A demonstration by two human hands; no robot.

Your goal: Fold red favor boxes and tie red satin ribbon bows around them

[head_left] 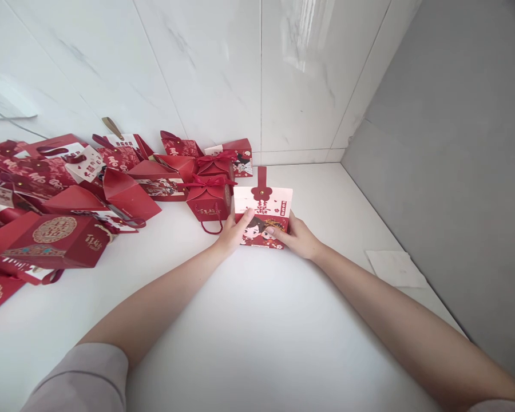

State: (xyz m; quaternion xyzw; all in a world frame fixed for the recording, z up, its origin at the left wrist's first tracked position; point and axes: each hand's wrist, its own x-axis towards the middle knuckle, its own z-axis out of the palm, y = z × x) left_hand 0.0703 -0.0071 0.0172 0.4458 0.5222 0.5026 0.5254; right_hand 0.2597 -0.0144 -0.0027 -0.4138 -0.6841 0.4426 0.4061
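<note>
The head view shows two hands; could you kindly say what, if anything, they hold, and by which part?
A red-and-white box, by the lower part of its sides: left hand at its left, right hand at its right.

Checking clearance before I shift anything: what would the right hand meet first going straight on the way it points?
The right hand would meet the gift box it holds; past that, probably the left hand at the opposite side, though depth is unclear.
</note>
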